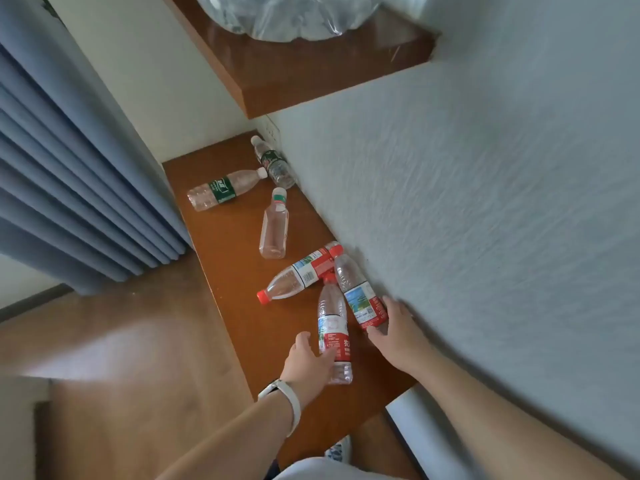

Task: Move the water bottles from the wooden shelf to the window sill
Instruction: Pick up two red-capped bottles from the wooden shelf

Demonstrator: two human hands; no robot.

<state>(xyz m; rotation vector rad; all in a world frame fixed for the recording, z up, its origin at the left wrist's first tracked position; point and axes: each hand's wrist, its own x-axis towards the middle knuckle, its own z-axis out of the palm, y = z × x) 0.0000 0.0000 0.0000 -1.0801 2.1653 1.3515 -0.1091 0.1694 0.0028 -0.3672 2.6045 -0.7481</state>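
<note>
Fingers (320, 356) of the left hand (306, 362) are spread and curl against the side of a red-labelled bottle (333, 336) that lies on the wooden shelf (221, 244), its red cap pointing away from the person; they touch it without wrapping fully round it. On that wrist sits a white band (285, 400). The right hand (398, 329) is also spread, thumb and fingers apart, its fingertips touching the base end of a second red-labelled bottle (358, 289) lying just beside the wall (485, 202). A third red-labelled bottle (299, 275) lies across the caps of these two, cap toward the shelf's outer edge. Farther along lie a clear bottle with a green-and-white cap (274, 226), a green-labelled bottle (221, 190) on its side, and another green-labelled bottle (273, 162) against the wall near the corner. Above hangs an upper wooden shelf (294, 74) carrying something wrapped in clear plastic (284, 15). A blue-grey curtain (69, 168) hangs at the left, over wooden floor (121, 341).
</note>
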